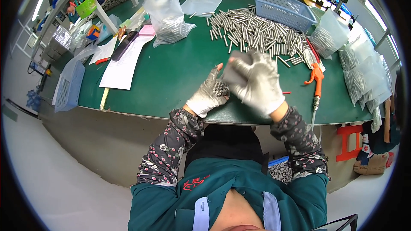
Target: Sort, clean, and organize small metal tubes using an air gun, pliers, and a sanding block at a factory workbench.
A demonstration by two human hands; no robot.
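Note:
Both my hands wear pale, silvery work gloves with bare fingertips. Near the front edge of the green table, my left hand [206, 96] is closed around a bundle of short metal pins [220, 88], their round ends facing up. Just right of it, my right hand [259, 81] is raised and smeared by motion, its fingers bent over a flat, dark grey piece [234, 72] that I cannot make out. Beyond the hands spreads a large loose heap of shiny metal pins [257, 30].
A blue plastic basket [284, 10] stands behind the heap. An orange air gun [316, 77] lies at right, near bags of pins [364, 77]. To the left are another bag of pins [169, 21], paper sheets [122, 70] and a dark handheld device [124, 45].

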